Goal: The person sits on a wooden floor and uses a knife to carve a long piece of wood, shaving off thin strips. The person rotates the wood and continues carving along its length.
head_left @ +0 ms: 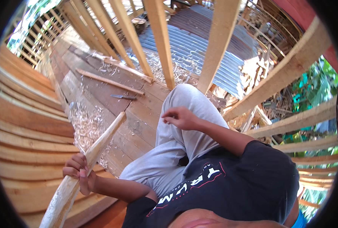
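My left hand (79, 171) is closed around a long, pale, whittled wooden stick (104, 140), which slants from the lower left edge up over the floor. Its far end is narrower, and its near end runs out of view. My right hand (181, 117) hovers over or rests on my raised knee, fingers loosely bent and slightly apart, with nothing visible in them. A knife (124, 97) with a dark handle lies on the floorboards beyond the stick's tip. Behind it lies another thin wooden stick (110, 81), apart from both hands.
Wood shavings (87, 127) are heaped on the plank floor (148, 110) at the left. Curved-looking wooden boards (28, 131) line the left side. Upright wooden slats (159, 41) stand ahead and to the right, with corrugated metal sheets (188, 49) beyond them. A rough wood strip (127, 68) lies by the slats.
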A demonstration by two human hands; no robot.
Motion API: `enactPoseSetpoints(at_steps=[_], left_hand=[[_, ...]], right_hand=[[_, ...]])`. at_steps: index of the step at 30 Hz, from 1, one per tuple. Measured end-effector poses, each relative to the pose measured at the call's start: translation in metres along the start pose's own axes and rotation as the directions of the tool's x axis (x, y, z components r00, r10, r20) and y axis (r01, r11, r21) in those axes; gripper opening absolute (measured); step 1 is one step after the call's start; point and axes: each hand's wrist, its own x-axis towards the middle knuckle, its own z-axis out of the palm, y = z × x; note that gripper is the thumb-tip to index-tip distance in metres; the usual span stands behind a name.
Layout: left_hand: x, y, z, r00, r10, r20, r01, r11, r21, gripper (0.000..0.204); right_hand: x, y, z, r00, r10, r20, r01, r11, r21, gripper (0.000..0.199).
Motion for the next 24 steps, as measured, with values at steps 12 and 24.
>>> enactPoseSetpoints(at_steps=[12,24], left_hand=[[0.005,-0.061,0.003,0.961,-0.211,-0.179,0.191,0.974,-0.120,0.020],[0.007,-0.070,-0.012,0.948,-0.244,-0.203,0.247,0.969,-0.009,0.017]], right_hand=[[-0.028,-0.034,-0.049,0.963,-0.007,-0.270,-0.019,0.995,-0.095,0.013],[0.282,0.091,0.023,0.934,-0.356,-0.036,0.317,0.870,-0.377,0.041]])
